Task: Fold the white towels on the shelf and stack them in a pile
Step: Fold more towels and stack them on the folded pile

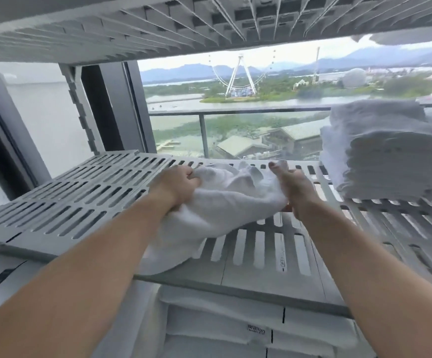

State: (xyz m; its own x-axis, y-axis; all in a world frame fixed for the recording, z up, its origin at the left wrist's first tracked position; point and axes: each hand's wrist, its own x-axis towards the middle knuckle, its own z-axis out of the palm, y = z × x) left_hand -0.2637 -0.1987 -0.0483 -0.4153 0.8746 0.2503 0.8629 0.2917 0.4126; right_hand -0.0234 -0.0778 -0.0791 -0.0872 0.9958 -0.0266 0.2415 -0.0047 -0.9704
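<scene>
A crumpled white towel (222,205) lies on the slotted grey shelf (62,202), its lower end hanging over the front edge. My left hand (176,186) grips the towel's left side with curled fingers. My right hand (293,184) pinches its right side, fingers reaching toward the back of the shelf. A pile of folded white towels (390,153) stands on the shelf at the right, apart from both hands.
Another slotted shelf (132,29) hangs close overhead. More white folded linen (222,326) sits on the level below. Behind the shelf are a window, a dark frame (111,107) and a balcony railing (235,112).
</scene>
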